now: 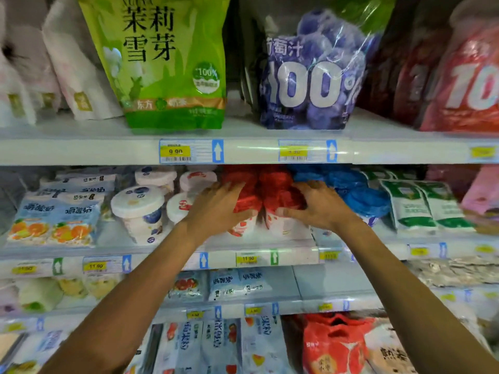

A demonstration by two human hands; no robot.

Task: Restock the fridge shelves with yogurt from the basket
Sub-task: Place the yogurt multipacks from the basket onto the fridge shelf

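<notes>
Left hand [216, 209], right hand [321, 209], apparently gripping red-topped yogurt cups [272, 190] beneath them

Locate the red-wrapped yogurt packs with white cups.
In the head view, the red-wrapped yogurt packs sit centre-frame on the second shelf, held by the left hand and right hand, between white round tubs leftward and blue-wrapped packs rightward.
</notes>
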